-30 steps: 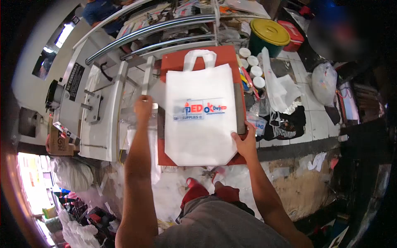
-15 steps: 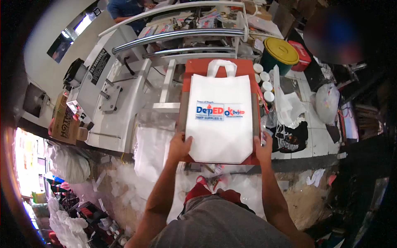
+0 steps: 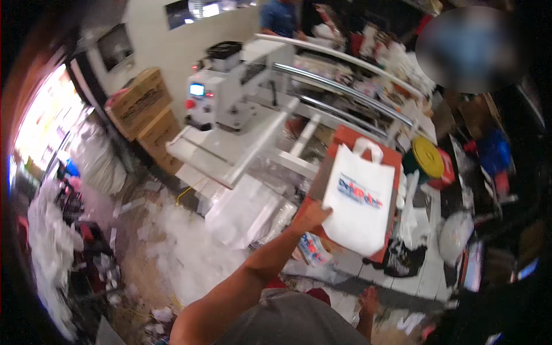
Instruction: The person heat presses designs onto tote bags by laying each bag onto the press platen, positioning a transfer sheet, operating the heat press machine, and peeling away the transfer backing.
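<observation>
A white tote bag [image 3: 359, 221] with blue and red DepED print lies flat on the red platen [image 3: 340, 138] of a heat press, handles at the far end. My left hand [image 3: 313, 217] is closed round the platen's left edge, thumb against the bag's side; its other fingers are mostly hidden. My right hand [image 3: 368, 302] is lower, away from bag and platen, near my body. It looks open and holds nothing I can see, though motion blurs it. A second printed piece [image 3: 313, 251] shows below my left forearm.
The press's white body with lit display [image 3: 197, 89] stands to the left, metal rails [image 3: 345, 86] behind. A yellow-lidded bucket [image 3: 428, 158] and dark cloth [image 3: 402, 259] are to the right. Cardboard boxes [image 3: 141, 106] stand far left. Another person [image 3: 279, 18] is at the back.
My view has swung left, so the bag and platen appear farther right. My right hand has left the platen's right edge and dropped towards my body; my left hand stays at the left edge.
</observation>
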The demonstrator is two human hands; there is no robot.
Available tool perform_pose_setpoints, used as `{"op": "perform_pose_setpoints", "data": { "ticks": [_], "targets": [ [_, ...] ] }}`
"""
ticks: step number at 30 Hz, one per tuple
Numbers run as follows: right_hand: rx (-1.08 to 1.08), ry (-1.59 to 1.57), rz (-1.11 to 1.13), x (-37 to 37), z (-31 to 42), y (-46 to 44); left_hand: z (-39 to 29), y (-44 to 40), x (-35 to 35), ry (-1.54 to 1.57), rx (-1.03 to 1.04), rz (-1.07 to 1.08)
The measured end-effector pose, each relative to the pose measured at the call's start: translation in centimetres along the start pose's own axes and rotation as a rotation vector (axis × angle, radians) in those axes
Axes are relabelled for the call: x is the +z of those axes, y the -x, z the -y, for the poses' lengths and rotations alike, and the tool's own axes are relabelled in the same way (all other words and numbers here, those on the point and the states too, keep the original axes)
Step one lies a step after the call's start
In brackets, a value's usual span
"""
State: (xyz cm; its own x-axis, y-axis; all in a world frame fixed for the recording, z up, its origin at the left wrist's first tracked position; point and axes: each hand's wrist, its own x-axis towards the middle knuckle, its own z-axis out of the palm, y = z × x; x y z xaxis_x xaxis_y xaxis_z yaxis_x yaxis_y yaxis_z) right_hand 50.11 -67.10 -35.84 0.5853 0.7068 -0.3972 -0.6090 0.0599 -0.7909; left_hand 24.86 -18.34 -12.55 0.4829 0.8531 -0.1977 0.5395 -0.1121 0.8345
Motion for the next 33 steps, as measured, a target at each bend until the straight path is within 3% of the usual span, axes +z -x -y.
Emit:
{"op": "perform_pose_setpoints", "data": {
  "ticks": [1,2,3,4,6,7,9,10,11,15,19,21,23,25,27,28,29,33],
  "targets": [
    [0.107,0.067,-0.077,5.7,3.0,1.1,1.9,0.6,0.8,0.191,0.181,0.055],
    [0.216,0.124,-0.146,12.7,6.7,2.6,0.0,3.7,-0.4,0.245,-0.029,0.072],
    [0.218,0.145,-0.093,16.4,8.6,2.8,-1.4,7.0,-1.7,0.135,-0.003,-0.005],
    [0.255,0.098,-0.047,19.1,10.2,3.2,-0.1,9.1,-0.9,0.372,0.022,0.037],
    [0.366,0.056,0.142,21.9,12.8,2.2,2.2,13.9,-0.1,0.713,0.026,0.026],
    [0.321,0.083,0.099,22.8,12.8,1.8,2.9,16.5,-0.4,0.725,0.023,-0.028],
    [0.277,0.185,0.41,22.8,11.4,-0.1,0.9,25.1,-2.8,0.598,-0.095,-0.082],
    [0.021,0.487,0.614,21.5,10.7,-0.3,3.0,27.5,-2.2,0.619,-0.114,-0.163],
    [0.301,0.351,0.478,27.3,13.2,4.2,6.0,29.9,-0.6,0.681,-0.162,-0.152],
    [0.218,0.487,0.74,29.1,11.4,8.8,8.1,43.8,1.9,0.896,-0.199,-0.278],
    [0.018,0.57,0.981,32.5,9.5,14.5,8.2,56.1,3.6,0.744,-0.411,-0.631],
    [0.113,0.67,1.114,35.6,8.6,17.1,4.9,62.1,3.2,0.886,-0.452,-0.816],
    [0.213,0.65,1.325,38.6,5.0,18.0,3.0,67.8,3.0,1.032,-0.367,-1.079],
    [0.242,0.746,1.475,43.6,4.2,25.0,3.6,73.1,3.3,0.997,-0.353,-1.196],
    [0.421,0.719,1.606,47.2,0.4,29.3,5.2,78.7,4.1,0.72,-0.371,-1.244],
    [0.404,0.777,1.681,48.9,-1.2,32.4,4.3,81.7,4.2,0.785,-0.393,-1.327],
    [0.52,0.721,1.788,50.4,-1.5,37.5,4.0,85.0,4.7,0.789,-0.414,-1.379],
    [0.625,0.693,2.073,55.1,-7.6,54.3,4.4,97.8,6.6,0.889,-0.271,-1.709]
  ]
}}
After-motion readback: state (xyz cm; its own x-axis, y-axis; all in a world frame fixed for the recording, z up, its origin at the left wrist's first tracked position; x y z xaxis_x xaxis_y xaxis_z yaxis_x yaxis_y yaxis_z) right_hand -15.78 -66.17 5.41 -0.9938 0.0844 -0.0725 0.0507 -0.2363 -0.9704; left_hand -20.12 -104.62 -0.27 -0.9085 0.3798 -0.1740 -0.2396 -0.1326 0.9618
